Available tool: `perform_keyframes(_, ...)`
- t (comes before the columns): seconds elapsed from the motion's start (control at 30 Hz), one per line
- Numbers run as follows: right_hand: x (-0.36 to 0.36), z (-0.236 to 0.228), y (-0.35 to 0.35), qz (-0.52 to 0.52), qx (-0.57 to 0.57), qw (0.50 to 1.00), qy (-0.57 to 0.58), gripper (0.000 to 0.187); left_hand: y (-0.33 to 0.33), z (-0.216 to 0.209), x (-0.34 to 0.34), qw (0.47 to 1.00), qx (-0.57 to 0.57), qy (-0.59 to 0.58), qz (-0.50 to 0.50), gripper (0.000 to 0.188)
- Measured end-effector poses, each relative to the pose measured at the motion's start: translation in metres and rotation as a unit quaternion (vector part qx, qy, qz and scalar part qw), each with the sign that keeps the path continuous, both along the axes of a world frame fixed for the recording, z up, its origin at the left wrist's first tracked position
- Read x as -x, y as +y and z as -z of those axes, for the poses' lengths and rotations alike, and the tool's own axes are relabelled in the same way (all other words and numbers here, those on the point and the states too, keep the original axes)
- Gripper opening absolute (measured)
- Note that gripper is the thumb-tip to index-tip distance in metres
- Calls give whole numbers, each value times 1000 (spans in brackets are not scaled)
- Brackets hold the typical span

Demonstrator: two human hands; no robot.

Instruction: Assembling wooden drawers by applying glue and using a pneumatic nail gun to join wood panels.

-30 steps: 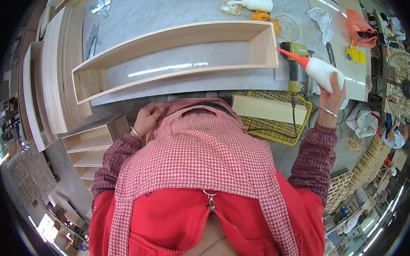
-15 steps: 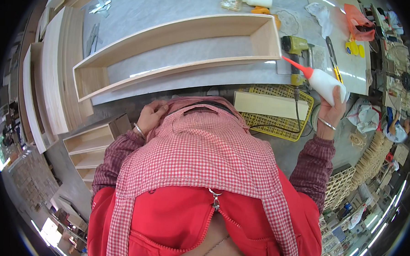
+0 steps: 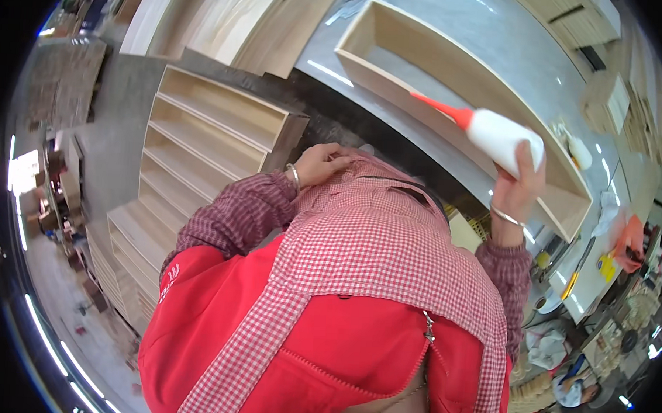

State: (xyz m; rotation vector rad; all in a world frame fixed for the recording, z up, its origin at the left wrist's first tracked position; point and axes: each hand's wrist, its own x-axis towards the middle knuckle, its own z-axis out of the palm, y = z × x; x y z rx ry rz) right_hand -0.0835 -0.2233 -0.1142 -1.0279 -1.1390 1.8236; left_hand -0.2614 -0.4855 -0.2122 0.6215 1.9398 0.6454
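Observation:
My right hand [image 3: 520, 181] is closed round a white squeeze bottle [image 3: 500, 140] with a long red nozzle [image 3: 439, 108]. The bottle lies tilted in my grasp, its nozzle pointing left over the near wall of a long, shallow wooden box frame [image 3: 455, 68]. Whether the tip touches the wood I cannot tell. That frame rests on the grey-topped table [image 3: 329, 75]. My left hand [image 3: 322, 163] is by the edge of my red-checked apron [image 3: 396, 246], its fingers loosely bent and nothing seen in them.
Stacked wooden box frames [image 3: 208, 138] stand on the floor at my left. Pale boards [image 3: 236, 18] are piled at the far left. On the table's right side lie a yellow-handled cutter [image 3: 570, 283], an orange plastic bag [image 3: 630, 242] and another white bottle [image 3: 579, 152].
My view has turned leftward, so the frame now runs slantwise and the left-hand stacks show more. The bottle, still in my right hand, has moved from the frame's right end to along its near wall.

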Motion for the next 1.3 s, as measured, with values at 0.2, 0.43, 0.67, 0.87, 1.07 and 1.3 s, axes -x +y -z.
perform_keyframes(0.2, 90, 3, -37, -57, -11, 998, 1, 41, -80, 29, 34, 994, -2, -41, -103, 26)
perform_keyframes(0.43, 120, 8, -52, -37, -23, 999, -23, 41, -94, 38, 54, 992, 1, -54, -116, 22)
perform_keyframes(0.67, 105, 11, -47, -39, -55, 996, -64, 42, -86, 46, 68, 995, -9, -53, -79, 28)
perform_keyframes(0.87, 78, 9, -36, -11, -63, 996, -60, 39, -64, 37, 63, 997, 12, -51, -57, 24)
perform_keyframes(1.07, 38, 11, -24, 34, -58, 997, -47, 37, -44, 33, 49, 997, 23, -58, -37, 25)
perform_keyframes(1.3, -23, 11, -6, 90, -76, 992, -51, 37, -14, 30, 28, 999, 27, -45, 2, 27)
